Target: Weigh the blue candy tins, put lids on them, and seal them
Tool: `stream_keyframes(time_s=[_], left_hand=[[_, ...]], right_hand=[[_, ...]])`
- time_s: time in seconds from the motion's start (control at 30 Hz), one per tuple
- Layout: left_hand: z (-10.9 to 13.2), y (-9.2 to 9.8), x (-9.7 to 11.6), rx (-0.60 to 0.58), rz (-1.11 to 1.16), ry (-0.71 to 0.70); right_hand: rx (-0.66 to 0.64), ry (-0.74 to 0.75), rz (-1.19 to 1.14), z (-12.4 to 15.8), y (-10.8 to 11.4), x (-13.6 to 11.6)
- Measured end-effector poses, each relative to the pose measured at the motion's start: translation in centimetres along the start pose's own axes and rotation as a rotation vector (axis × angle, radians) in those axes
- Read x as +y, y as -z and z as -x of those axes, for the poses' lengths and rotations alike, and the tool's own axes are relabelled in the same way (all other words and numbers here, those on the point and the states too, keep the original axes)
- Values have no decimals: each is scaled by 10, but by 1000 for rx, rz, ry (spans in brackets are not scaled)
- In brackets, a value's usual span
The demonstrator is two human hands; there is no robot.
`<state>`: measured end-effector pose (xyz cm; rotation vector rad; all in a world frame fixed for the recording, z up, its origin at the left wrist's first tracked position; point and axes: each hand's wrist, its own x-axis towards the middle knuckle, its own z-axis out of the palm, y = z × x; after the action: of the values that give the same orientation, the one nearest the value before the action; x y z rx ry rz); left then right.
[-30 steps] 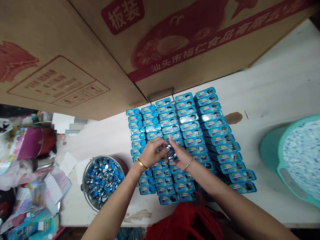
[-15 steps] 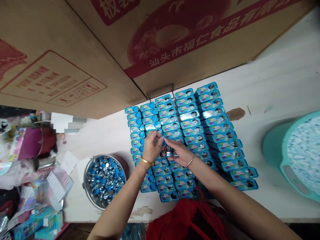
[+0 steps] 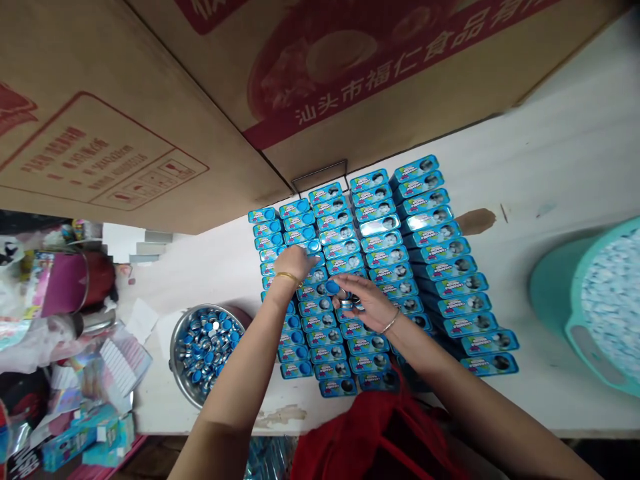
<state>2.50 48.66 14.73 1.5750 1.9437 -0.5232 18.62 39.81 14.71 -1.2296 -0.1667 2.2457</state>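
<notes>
Bright blue tins point(image 3: 380, 267) with portrait-printed lids

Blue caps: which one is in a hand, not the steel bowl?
The blue cap at the right hand's fingertips; the others lie heaped in the steel bowl.

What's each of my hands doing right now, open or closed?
Left hand: curled down onto the blue tins; cannot tell if it holds anything.
Right hand: closed, apparently pinching a blue round cap.
</notes>
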Motion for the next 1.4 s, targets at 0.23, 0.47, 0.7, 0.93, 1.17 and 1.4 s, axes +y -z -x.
stream_keyframes(time_s=[0.23, 0.47, 0.7, 0.93, 1.17, 1.4], left_hand=[[15, -6, -1, 66, 135, -38], [66, -39, -21, -224, 1015, -220], [53, -35, -14, 300, 372, -248], [53, -36, 4, 196, 22, -103], [28, -16, 2, -82, -72, 54], [53, -18, 2, 113, 114, -147]], right_hand=[[114, 133, 58, 4, 2, 2], [178, 163, 20, 3, -10, 12], [80, 110, -142, 7, 0, 21], [67, 55, -119, 16, 6, 19], [9, 43, -76, 20, 8, 24], [141, 6, -74, 30, 2, 31]])
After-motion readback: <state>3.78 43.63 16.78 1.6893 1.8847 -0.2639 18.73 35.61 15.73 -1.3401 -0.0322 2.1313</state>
